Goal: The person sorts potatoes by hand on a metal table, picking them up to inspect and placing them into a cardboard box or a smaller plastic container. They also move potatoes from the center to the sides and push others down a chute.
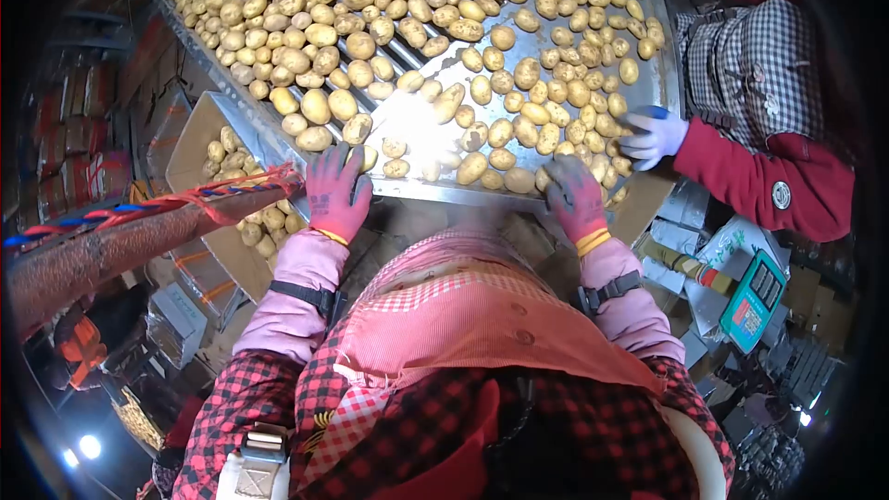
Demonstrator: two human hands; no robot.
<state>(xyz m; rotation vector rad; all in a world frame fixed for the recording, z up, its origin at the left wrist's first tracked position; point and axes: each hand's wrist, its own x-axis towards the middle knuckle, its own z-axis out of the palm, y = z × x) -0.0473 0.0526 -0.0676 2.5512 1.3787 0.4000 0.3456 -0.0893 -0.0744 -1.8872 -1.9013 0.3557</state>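
Many yellow potatoes point(528, 130) lie spread over a metal sorting table point(654, 83). My left hand point(336, 193), in a red and dark grey glove, rests at the table's front edge beside several potatoes, fingers stretched forward and holding nothing I can see. My right hand point(574, 194), gloved the same way, lies over the front edge further right. Its fingers are apart and touch or nearly touch the potatoes there. Glare from a lamp washes out the potatoes between my hands.
Left of the table, a cardboard box point(193, 130) holds potatoes. A rusty pole point(139, 241) wrapped in rope reaches in near my left hand. At right, a co-worker's gloved hand point(655, 137) touches potatoes. A green-framed display point(755, 301) stands below that arm.
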